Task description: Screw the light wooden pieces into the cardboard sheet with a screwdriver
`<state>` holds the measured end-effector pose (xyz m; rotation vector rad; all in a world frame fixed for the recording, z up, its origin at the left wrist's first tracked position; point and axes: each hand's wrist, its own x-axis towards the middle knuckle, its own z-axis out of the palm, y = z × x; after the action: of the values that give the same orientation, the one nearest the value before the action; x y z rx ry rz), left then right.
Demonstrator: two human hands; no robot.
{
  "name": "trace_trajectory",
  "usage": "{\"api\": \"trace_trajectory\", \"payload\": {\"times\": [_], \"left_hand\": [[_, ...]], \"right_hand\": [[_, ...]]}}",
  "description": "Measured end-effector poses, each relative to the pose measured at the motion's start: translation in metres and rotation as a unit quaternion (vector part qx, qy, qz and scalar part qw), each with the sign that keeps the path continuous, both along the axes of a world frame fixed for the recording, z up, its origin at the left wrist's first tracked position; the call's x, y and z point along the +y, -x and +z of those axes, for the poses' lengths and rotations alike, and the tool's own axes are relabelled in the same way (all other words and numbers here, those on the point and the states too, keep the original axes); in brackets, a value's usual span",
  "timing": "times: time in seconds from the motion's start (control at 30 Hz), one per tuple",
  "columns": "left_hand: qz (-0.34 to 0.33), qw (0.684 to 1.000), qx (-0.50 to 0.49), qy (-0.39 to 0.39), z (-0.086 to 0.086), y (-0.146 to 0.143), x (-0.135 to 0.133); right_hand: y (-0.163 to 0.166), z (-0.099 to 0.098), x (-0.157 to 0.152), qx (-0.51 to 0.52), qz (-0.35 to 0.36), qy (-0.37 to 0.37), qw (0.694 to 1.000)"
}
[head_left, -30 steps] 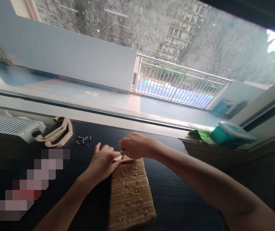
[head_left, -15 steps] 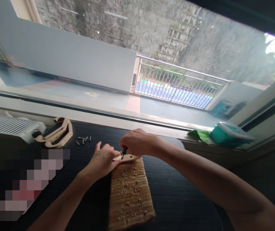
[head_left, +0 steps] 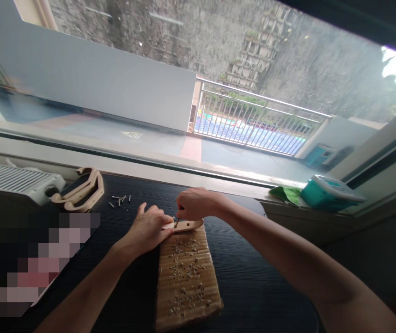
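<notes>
A small curved wooden piece (head_left: 187, 225) lies at the far end of a corrugated cardboard sheet (head_left: 186, 277) that is peppered with small holes. My left hand (head_left: 149, 229) presses down on the piece's left end with fingers closed over it. My right hand (head_left: 196, 204) is closed in a pinch around a small dark tool (head_left: 176, 221) whose tip rests on the wooden piece. Both hands meet at the middle of the dark table (head_left: 253, 286).
Several small screws or pins (head_left: 120, 200) lie scattered on the table to the left. A stack of curved wooden parts (head_left: 82, 190) sits at the back left beside a white radiator (head_left: 14, 180). A teal box (head_left: 329, 193) and green cloth (head_left: 288, 193) rest on the window sill.
My right hand has shifted slightly right and up, uncovering more of the wooden piece. My left hand stays pressed on its left end.
</notes>
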<state>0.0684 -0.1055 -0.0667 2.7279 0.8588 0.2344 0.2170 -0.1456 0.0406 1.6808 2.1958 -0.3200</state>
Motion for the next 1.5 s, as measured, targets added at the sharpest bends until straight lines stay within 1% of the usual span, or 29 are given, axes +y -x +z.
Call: {"api": "trace_trajectory", "payload": {"times": [0.13,0.27,0.33,0.43,0.53,0.63,0.83,0.9,1.0,1.07,1.17,1.27,1.4,1.5], "left_hand": [[0.001,1.000,0.009,-0.006,0.003,0.001,-0.002],[-0.009,1.000,0.013,-0.011,0.003,0.001,-0.001],[-0.012,1.000,0.017,-0.014,0.002,0.000,-0.001],[-0.012,1.000,0.020,-0.021,0.001,0.000,-0.001],[-0.010,1.000,0.017,-0.025,-0.001,0.001,-0.001],[-0.006,1.000,0.018,-0.024,-0.003,0.001,0.000],[-0.005,0.999,0.024,-0.023,-0.003,0.001,0.000],[-0.006,1.000,0.020,-0.020,-0.002,0.002,-0.001],[-0.006,1.000,0.015,-0.018,-0.001,0.002,-0.002],[-0.008,1.000,0.015,-0.016,-0.002,0.002,-0.001],[-0.010,1.000,0.015,-0.012,-0.004,0.001,0.000],[-0.008,1.000,0.007,-0.012,-0.006,0.001,0.001],[0.000,1.000,0.007,-0.021,-0.005,0.002,0.000],[0.003,1.000,0.013,-0.023,-0.001,0.003,-0.003]], "right_hand": [[0.003,0.005,-0.005,-0.012,0.004,-0.024,1.000],[0.010,0.011,-0.013,-0.020,0.043,-0.034,0.998],[0.012,0.010,-0.014,-0.025,0.057,-0.024,0.998],[0.013,0.006,-0.013,-0.030,0.059,-0.016,0.998],[0.011,0.001,-0.010,-0.020,0.046,-0.011,0.999],[0.010,-0.001,-0.008,-0.007,0.016,-0.007,1.000],[0.009,0.006,-0.011,-0.026,-0.017,-0.008,1.000],[0.010,0.010,-0.013,-0.028,-0.006,-0.010,1.000],[0.014,0.016,-0.016,-0.025,0.033,-0.021,0.999],[0.018,0.017,-0.016,-0.026,0.053,-0.021,0.998],[0.023,0.016,-0.015,-0.037,0.061,-0.013,0.997],[0.024,0.010,-0.012,-0.033,0.052,-0.016,0.998],[0.018,-0.001,-0.008,-0.015,-0.001,-0.039,0.999],[0.010,-0.003,-0.007,-0.016,-0.025,-0.040,0.999]]}}
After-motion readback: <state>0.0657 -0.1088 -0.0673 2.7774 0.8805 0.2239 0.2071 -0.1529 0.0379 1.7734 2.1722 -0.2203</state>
